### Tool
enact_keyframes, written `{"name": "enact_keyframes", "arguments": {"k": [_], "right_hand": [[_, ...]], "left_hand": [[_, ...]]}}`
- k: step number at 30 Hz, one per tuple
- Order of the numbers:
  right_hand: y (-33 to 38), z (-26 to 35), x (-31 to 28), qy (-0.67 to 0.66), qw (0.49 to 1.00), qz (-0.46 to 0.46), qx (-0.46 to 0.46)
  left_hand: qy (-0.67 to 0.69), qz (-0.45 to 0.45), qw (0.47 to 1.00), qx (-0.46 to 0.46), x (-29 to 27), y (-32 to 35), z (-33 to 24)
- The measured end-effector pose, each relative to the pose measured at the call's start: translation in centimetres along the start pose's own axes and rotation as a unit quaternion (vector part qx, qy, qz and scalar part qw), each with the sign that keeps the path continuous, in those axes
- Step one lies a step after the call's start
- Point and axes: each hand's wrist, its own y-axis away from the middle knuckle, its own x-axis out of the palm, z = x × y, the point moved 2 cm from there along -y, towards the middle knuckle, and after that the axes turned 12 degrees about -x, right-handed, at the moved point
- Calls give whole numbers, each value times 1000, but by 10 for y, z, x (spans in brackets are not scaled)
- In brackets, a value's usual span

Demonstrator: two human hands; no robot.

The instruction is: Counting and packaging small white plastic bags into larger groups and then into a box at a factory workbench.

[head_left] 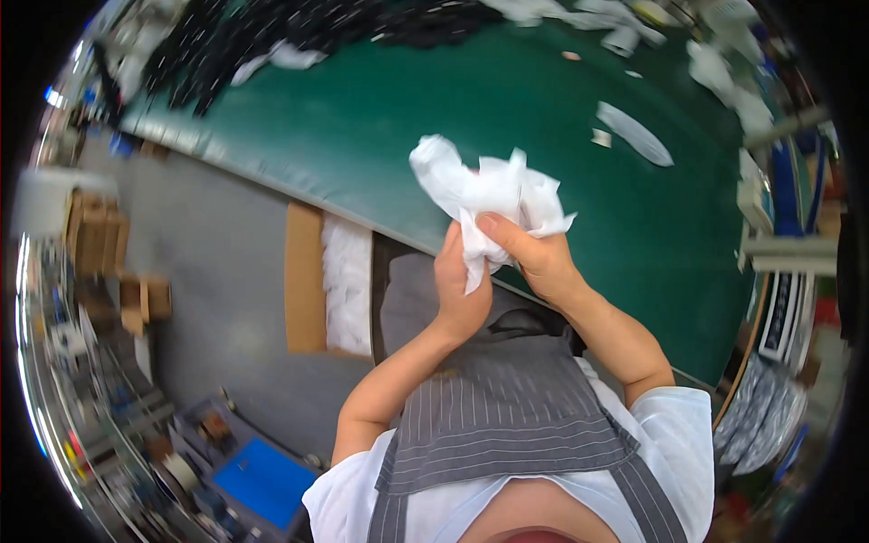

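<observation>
White bundle gathered in both hands, not yet set down

We find the crumpled white bundle point(498, 193) held up between both hands, above the green table point(634, 290) and near its edge. The left hand point(463, 291) supports it from the near left side; the right hand point(549, 264) closes on it from the right, its thumb pressed across the front. We cannot tell how the remaining fingers lie, since the white folds and the hands themselves cover most of them.

As to progress, we judge this piece to be mid-handling: it is firmly gripped, but its ends flare loose and it has not been put down. Left of the hands, an open cardboard box point(303, 281) holds soft white pieces point(347, 281); whether they match the bundle we cannot tell. A slim pale piece point(636, 134) lies on the table beside a small off-white scrap point(601, 138), neither touched. Farther off sits a heap of black pieces point(308, 34), also untouched; how much remains we cannot judge
</observation>
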Motion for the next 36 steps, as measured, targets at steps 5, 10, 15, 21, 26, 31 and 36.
{"name": "enact_keyframes", "arguments": {"k": [5,10,15,21,26,31,36], "right_hand": [[29,25,-132,94,966,-205,-126],[56,54,-193,59,963,-255,-61],[68,41,-206,19,964,-266,-5],[68,6,-195,315,922,-225,13],[73,-13,-181,429,864,-239,-115],[75,-17,-181,399,860,-315,-52],[55,-44,-157,215,894,-391,-30]], "left_hand": [[-135,291,945,-64,97,-16,8],[29,376,883,-281,160,-47,25],[-123,444,865,-197,211,-42,19],[-114,253,949,-149,176,-40,94],[99,140,950,-261,140,-55,100],[161,130,928,-309,99,-67,88],[210,293,858,-367,112,-36,53]]}}
